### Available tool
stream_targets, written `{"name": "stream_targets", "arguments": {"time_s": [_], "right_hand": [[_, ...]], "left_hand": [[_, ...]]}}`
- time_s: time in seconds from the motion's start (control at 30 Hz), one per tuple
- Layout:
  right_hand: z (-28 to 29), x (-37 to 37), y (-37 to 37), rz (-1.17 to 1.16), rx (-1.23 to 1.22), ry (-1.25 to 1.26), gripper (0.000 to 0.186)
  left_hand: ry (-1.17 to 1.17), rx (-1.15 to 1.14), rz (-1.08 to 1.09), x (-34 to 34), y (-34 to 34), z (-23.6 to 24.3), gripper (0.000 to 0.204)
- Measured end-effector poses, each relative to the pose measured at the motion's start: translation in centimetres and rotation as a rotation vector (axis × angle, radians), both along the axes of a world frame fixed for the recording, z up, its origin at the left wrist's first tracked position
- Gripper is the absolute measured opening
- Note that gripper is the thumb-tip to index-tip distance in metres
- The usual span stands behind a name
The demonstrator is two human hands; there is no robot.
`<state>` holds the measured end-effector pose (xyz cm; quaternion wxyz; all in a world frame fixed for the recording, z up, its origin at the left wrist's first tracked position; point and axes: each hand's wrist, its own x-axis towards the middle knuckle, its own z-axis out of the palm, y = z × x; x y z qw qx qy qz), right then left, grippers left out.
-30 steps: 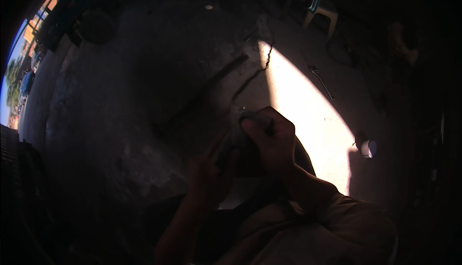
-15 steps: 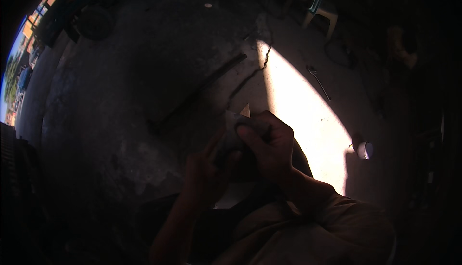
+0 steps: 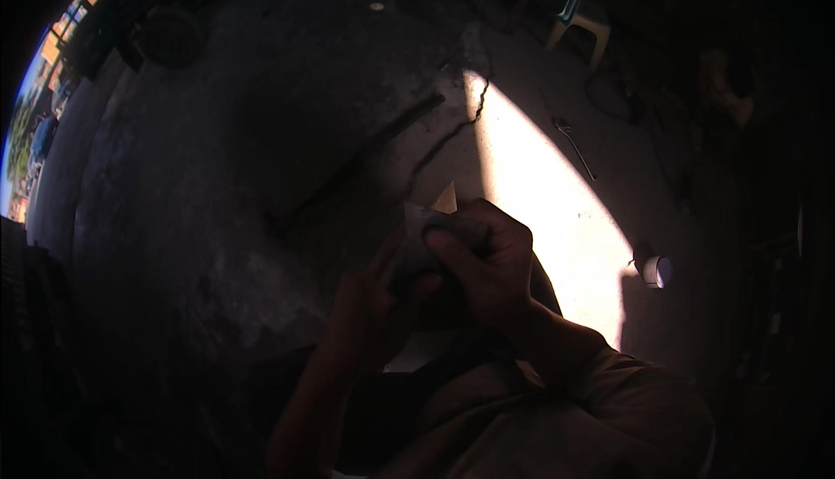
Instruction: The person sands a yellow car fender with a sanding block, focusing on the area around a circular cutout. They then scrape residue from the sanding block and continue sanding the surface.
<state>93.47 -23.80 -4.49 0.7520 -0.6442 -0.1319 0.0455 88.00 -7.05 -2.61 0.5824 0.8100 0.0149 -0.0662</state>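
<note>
Dimly, a wheel [image 3: 171,37] stands far off, ahead and left of the left grip [image 3: 370,301], while a long dark bar [image 3: 370,149] lies on the floor [image 3: 174,175] ahead of it. Shadow hides whether that grip is closed. Just right of it, a grey sheet-like piece [image 3: 420,218] is pinched under the thumb of the right grip [image 3: 489,266]. Right of both, a slim metal tool [image 3: 576,149], a plastic stool [image 3: 591,29] and a short white cylinder [image 3: 657,272] sit well apart.
</note>
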Motion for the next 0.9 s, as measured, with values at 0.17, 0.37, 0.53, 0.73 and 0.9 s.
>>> {"name": "stream_targets", "arguments": {"time_s": [0.17,0.37,0.53,0.73,0.9], "right_hand": [[0.4,-0.4,-0.1,0.066,-0.113,-0.048,0.009],[0.4,-0.2,-0.1,0.183,-0.039,-0.147,0.011],[0.7,0.0,-0.4,0.279,-0.047,-0.192,0.013],[1.5,1.6,-1.3,0.468,-0.158,-0.261,0.015],[2.0,1.3,-0.1,0.162,-0.079,-0.095,0.019]], "left_hand": [[0.107,0.009,0.017,-0.2,0.1,0.6,0.06],[0.264,-0.275,0.025,-0.6,0.3,1.1,0.038],[0.224,-0.263,-0.025,-0.9,0.6,1.2,0.033],[0.254,-0.156,-0.105,-0.5,1.1,1.6,0.031],[-0.043,-0.071,0.011,0.1,0.7,0.2,0.037]]}}
